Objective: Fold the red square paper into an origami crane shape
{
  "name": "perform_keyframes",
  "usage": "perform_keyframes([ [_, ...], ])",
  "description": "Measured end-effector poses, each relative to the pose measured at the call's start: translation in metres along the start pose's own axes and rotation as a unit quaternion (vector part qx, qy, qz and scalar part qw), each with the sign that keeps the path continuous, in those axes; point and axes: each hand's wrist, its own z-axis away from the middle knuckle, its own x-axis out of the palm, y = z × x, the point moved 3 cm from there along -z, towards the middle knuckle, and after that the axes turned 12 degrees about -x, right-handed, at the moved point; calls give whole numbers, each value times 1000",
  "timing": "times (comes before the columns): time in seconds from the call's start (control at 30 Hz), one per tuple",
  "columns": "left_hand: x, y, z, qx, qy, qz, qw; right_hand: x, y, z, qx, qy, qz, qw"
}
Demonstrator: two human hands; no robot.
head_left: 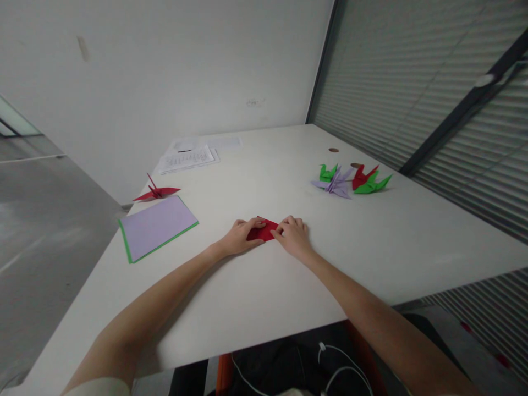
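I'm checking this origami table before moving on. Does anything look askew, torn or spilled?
Nothing stands out. Both hands, left hand and right hand, press the red paper flat; the paper stack and folded cranes look intact.

folded paper (262, 230) lies on table (256, 297), between both hands.

Even soft daylight, faint shadows, wide-angle edge distortion, slight softness.

Bare forearms, pale sleeve edge at left arm, bare hands (268, 235), no rings
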Motion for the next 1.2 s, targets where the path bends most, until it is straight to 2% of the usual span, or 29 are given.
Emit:
perform_keyframes([
  [0.3, -7, -5, -9, 17, -14, 75, 997, 0, 0, 0, 0, -2, -4, 1000],
  [0.47, -2, -2, -6, -11, 7, 28, 1000, 0, -1, 0, 3, -8, -6, 1000],
  [0.8, -5, 9, 0, 29, -10, -89, 996, 1, 3, -2, 5, -15, -7, 1000],
  [1.03, 3, 12, 0, 2, 30, -100, 995, 1, 0, -2, 5, -17, -4, 1000],
  [1.2, 5, 13, 0, 15, 20, -123, 992, 1, 9, -4, 2, -23, -27, 999],
])
